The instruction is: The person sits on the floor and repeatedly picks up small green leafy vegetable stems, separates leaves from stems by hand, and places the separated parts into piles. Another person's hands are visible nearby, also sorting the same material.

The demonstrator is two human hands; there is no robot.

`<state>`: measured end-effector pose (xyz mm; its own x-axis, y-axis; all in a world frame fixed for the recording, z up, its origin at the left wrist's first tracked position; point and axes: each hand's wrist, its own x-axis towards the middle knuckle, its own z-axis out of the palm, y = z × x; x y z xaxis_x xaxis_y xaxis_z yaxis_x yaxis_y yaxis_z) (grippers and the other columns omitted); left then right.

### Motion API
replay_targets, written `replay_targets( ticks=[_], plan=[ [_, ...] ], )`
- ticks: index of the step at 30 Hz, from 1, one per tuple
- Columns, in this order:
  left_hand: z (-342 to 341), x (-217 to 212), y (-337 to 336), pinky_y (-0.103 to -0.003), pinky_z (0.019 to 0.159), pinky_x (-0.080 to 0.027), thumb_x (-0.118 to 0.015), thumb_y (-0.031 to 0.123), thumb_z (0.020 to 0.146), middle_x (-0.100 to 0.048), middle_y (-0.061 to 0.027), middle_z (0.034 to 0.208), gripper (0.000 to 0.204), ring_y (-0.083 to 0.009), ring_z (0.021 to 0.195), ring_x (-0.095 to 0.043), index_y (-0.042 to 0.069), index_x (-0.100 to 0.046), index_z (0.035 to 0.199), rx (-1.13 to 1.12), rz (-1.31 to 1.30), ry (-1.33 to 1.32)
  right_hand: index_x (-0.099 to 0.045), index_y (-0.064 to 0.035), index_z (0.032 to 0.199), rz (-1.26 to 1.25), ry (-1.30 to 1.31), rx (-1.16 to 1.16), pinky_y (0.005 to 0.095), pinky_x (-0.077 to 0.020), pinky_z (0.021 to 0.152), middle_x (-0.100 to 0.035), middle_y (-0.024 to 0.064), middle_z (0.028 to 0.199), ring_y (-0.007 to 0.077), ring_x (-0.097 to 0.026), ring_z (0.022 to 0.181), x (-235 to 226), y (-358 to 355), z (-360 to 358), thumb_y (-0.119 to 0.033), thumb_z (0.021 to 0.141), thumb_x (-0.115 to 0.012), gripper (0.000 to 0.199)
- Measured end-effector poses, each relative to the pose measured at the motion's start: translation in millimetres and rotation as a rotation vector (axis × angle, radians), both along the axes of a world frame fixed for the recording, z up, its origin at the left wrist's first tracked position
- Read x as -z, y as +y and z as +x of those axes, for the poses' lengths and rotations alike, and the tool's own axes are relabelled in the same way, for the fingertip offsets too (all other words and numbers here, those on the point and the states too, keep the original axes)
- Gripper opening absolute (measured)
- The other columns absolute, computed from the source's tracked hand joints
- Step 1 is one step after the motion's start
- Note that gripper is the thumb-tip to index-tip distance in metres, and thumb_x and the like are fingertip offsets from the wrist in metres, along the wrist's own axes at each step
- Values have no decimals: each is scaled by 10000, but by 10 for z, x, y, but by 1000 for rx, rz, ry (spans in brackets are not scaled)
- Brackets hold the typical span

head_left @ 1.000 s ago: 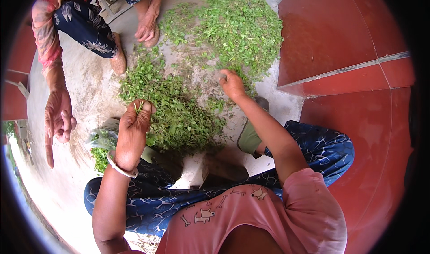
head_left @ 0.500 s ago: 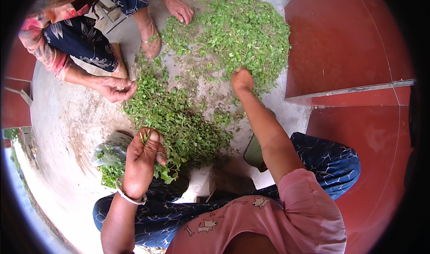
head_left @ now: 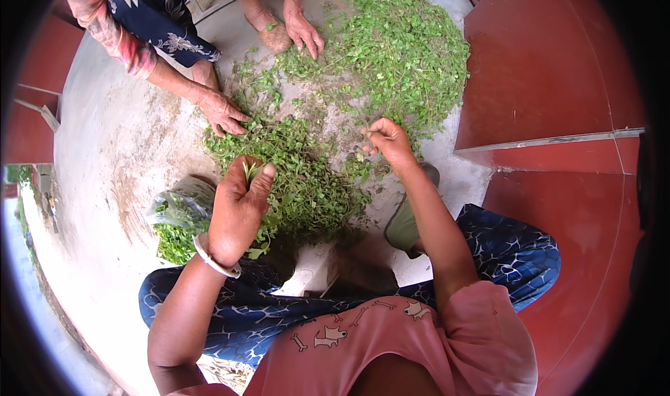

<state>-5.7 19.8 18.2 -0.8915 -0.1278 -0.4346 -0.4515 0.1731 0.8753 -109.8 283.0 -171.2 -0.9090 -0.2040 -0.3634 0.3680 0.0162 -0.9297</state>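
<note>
1. Left hand: closing around a small bunch of green sprigs, stems sticking up between thumb and fingers; a pale bangle is sitting at the wrist.
2. Right hand: reaching over the near heap of leafy greens, fingertips pinching narrowly; whether anything is between them cannot be told.
3. Far heap of greens: lying on the concrete floor, apart from the near heap.
4. Clear plastic bag of greens: resting just beside the left hand.
5. Another person's hands: one is touching the near heap, the other is resting near the far one.
</note>
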Motion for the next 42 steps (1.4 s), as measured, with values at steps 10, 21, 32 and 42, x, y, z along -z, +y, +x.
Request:
replay_targets(
  ticks=[10, 21, 32, 42],
  plan=[
    [-48, 232, -7, -236, 575, -409, -604, 100, 883, -560, 8, 716, 129, -55, 644, -451, -4, -613, 959, 284, -228, 236, -555, -81, 894, -236, -203, -500, 216, -428, 525, -625, 38, 797, 71, -519, 570, -949, -334, 251, -119, 860, -577, 56],
    [46, 313, 16, -312, 653, -471, -579, 142, 884, -624, -147, 773, 213, -170, 668, -564, 10, -622, 1046, 434, -153, 145, -557, -49, 930, -361, -272, -571, 212, -422, 515, -624, 59, 783, 74, -528, 578, -1158, -612, 451, -97, 856, -578, 91],
    [93, 292, 42, -306, 545, -433, -582, 57, 829, -553, -126, 645, 128, -170, 542, -505, 11, -614, 943, 501, -368, 291, -564, -52, 904, -428, -279, -570, 216, -438, 530, -614, 42, 789, 74, -546, 594, -1081, -651, 481, -109, 860, -586, 75],
    [-38, 190, -24, -208, 541, -360, -531, 117, 886, -513, 34, 728, 74, -51, 563, -416, 51, -563, 884, 104, 129, -109, -576, -34, 901, -459, -309, -812, 220, -465, 576, -613, 35, 797, 80, -566, 693, -726, -576, 522, -105, 855, -599, 87]
  ],
)
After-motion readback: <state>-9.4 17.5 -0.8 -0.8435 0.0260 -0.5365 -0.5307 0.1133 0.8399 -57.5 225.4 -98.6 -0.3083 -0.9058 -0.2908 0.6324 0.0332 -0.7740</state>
